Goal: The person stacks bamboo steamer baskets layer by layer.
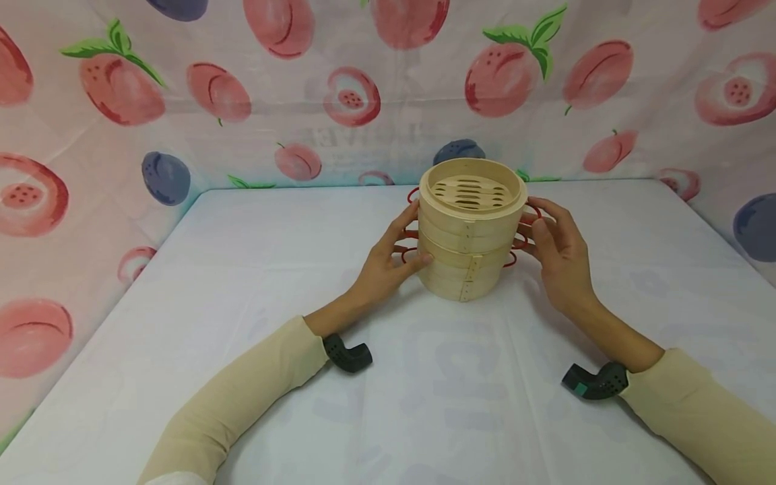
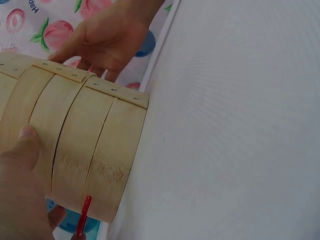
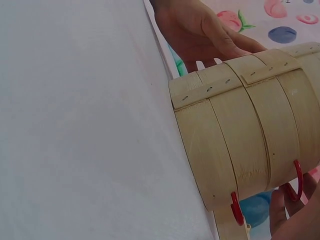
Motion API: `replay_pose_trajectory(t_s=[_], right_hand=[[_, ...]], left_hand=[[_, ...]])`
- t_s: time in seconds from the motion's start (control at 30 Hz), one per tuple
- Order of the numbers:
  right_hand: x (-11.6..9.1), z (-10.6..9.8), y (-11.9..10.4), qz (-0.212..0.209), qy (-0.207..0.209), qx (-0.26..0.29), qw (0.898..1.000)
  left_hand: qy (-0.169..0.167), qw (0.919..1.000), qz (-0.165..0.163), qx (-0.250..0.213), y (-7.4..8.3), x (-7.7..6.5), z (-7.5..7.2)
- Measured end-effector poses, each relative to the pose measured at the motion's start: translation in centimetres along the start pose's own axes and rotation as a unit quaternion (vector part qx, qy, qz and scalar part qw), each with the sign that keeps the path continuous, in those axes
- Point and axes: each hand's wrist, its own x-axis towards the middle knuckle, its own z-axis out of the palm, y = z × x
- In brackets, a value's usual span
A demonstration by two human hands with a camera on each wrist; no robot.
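Note:
A round bamboo steamer (image 1: 467, 236) of stacked tiers stands upright on the white table, its slatted top tier uncovered. Small red loop handles stick out on both sides. My left hand (image 1: 386, 266) grips the left side, thumb pressed on the front of the wall and fingers reaching round behind. On the right side, my right hand (image 1: 564, 259) holds the stack by an upper red handle (image 1: 533, 210), fingers curled at the loop. The left wrist view shows the thumb (image 2: 27, 145) flat on the bamboo wall. Some fingertips behind the steamer are hidden.
The white tabletop (image 1: 400, 404) spreads around the steamer, with a fruit-print cloth (image 1: 388, 81) hanging behind its back edge. Partly hidden beyond the steamer, a strip of pale wood (image 3: 231, 227) shows in the right wrist view. Dark curved wrist mounts (image 1: 348, 355) sit under both sleeves.

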Motion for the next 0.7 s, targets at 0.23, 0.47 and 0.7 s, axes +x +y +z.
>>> replay_pose_trajectory(t_s=[0.23, 0.47, 0.7], right_hand=[[-0.01, 0.10, -0.12, 0.001, 0.005, -0.018, 1.000], [-0.03, 0.42, -0.24, 0.003, 0.029, 0.015, 0.999], [0.03, 0.59, -0.22, -0.004, 0.035, 0.060, 0.998]], left_hand=[[-0.002, 1.0000, -0.005, 0.006, 0.08, -0.02, -0.04], [0.000, 1.0000, 0.001, 0.004, 0.14, 0.02, 0.01], [0.006, 1.0000, 0.006, 0.003, 0.85, 0.14, 0.13]])
